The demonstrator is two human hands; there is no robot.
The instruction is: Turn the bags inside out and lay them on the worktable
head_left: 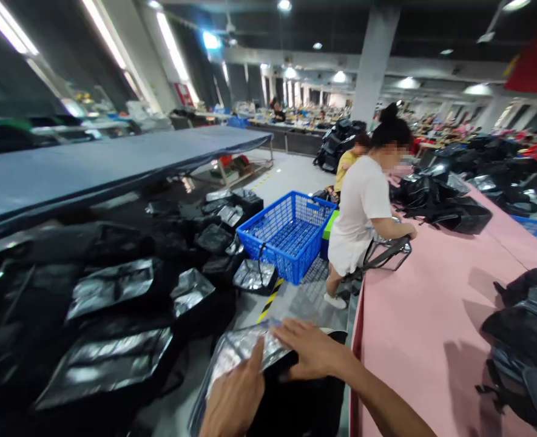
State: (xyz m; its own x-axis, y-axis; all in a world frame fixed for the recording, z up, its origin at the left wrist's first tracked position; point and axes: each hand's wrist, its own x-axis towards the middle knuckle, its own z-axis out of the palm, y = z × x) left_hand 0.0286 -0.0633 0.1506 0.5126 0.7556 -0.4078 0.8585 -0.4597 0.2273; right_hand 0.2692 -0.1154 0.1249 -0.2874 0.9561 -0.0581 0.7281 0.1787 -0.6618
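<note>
Nearest the camera, left hand (234,397) lying flat with fingers spread on the silver-lined bag (245,358), forefinger stretching up across the foil. Right hand (311,351) resting just beside it, open and loosely curved, fingertips pressing the foil where it meets the black outer fabric. Neither hand closing around anything; both only touching. Bag lying just left of the pink table (432,315), at its near corner, opening facing up.

Left of the pink table, sitting on the floor: many more black bags with foil linings (108,285), spreading in rows beneath and before the long blue-grey table (90,164). Further along, standing near the pink table's left edge, a blue plastic crate (289,233), with a small green box (329,226) touching its right side.

At the pink table's left edge, beyond the crate, a person in a white shirt (363,206) leaning over, one hand holding a black bag (389,252) at the table's rim. Behind, partly hidden, another person in yellow (346,164).

On the pink table's right side, near the edge of view, black bags (527,328) piling up; further back on it, another heap of black bags (436,194).

Beyond the pink table's far end, rising to the ceiling, a grey pillar (372,60), with blurred workbenches behind.
</note>
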